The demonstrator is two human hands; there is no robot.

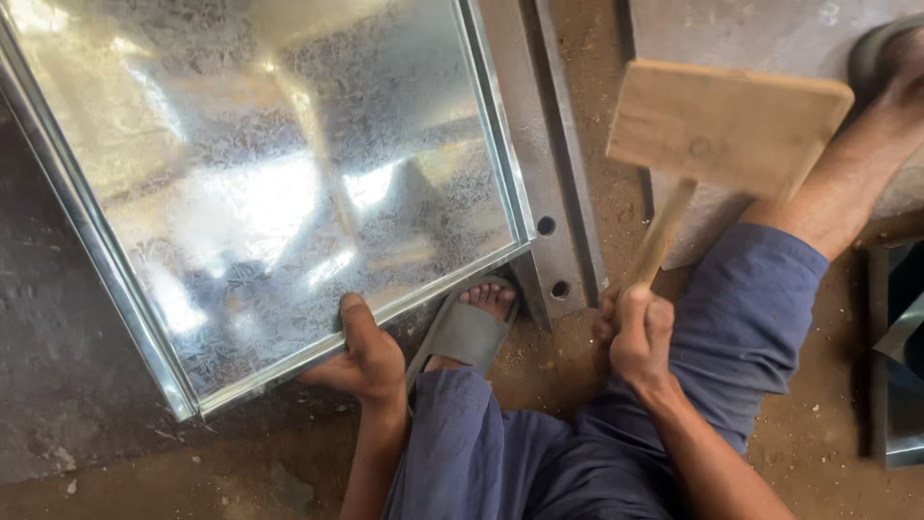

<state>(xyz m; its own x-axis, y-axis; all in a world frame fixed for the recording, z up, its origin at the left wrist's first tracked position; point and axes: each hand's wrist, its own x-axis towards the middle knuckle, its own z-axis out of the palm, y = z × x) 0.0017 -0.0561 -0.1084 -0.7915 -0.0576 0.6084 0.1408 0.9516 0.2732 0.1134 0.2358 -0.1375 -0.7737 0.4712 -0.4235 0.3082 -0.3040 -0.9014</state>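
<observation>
A large shiny galvanized metal sheet [260, 173] with folded edges lies on the floor in front of me. My left hand [364, 356] presses on its near edge, thumb on the metal, beside my foot in a grey sandal [466, 332]. My right hand [640, 332] grips the handle of a wooden mallet [727, 125], whose block-shaped head is raised above the floor to the right of the sheet.
A grey steel bar with two holes [558, 231] lies along the sheet's right edge. Another flat metal sheet [770, 39] is at the upper right under my other leg. A dark metal piece [900, 356] sits at the far right. The floor is dusty concrete.
</observation>
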